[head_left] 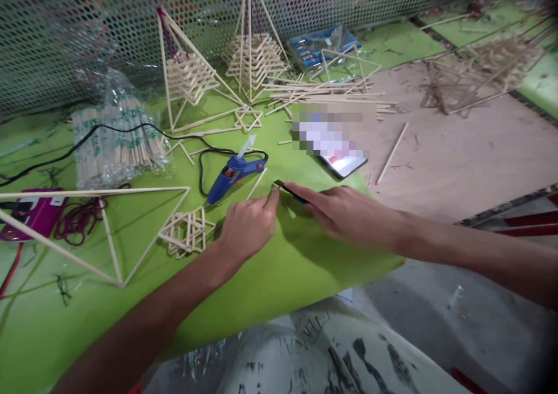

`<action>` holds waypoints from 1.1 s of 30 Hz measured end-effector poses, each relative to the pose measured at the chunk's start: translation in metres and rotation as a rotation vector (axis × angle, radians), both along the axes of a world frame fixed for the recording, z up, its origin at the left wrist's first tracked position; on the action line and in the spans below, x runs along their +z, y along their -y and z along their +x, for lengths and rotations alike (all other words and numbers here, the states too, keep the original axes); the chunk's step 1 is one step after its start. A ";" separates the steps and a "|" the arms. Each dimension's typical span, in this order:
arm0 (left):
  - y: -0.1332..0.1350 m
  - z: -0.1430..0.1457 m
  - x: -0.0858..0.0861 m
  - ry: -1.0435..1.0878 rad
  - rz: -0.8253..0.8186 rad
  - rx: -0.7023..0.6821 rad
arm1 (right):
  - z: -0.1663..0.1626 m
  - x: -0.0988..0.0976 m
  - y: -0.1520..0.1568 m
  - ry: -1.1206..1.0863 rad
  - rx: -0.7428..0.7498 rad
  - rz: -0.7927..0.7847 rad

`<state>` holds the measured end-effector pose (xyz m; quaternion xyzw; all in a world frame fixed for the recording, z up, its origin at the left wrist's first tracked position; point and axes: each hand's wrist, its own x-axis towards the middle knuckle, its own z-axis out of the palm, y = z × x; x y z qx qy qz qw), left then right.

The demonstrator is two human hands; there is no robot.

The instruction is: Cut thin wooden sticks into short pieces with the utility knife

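Note:
My right hand (344, 208) grips a dark box cutter (291, 192), the index finger stretched along its top. The cutter's tip points left and meets the fingertips of my left hand (250, 222). That left hand is closed, its fingers pressed together low over the green sheet; whatever they pinch is hidden. Just beyond its knuckles a short wooden stick (256, 183) slants across the sheet. A blue glue gun (226, 179) lies behind my left hand, a clear glue stick poking out of its back. Left of that hand sits a small star-shaped stick frame (185, 234).
A lit phone (344, 163) lies beyond my right hand. Further back stand two stick lanterns (192, 80) and a pile of loose sticks (322, 95). At left are bagged chopsticks (120, 138), a large stick frame (143, 253), a purple power strip (39, 217) and a black cord (174, 135).

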<state>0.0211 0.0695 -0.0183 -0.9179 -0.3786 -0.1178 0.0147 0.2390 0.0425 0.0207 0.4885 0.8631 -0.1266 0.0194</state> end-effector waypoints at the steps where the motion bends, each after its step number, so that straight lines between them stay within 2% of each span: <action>1: 0.000 0.000 0.000 0.016 -0.006 -0.002 | 0.001 0.000 0.001 -0.006 -0.005 -0.009; 9: 0.000 0.001 -0.002 0.051 -0.003 -0.004 | 0.003 0.001 0.007 -0.026 -0.032 -0.040; 26: -0.001 0.000 -0.004 0.037 -0.003 -0.057 | 0.007 0.001 0.010 -0.011 -0.033 0.007; 33: 0.001 0.002 -0.005 0.028 0.068 -0.034 | 0.006 0.002 0.009 -0.018 -0.030 -0.017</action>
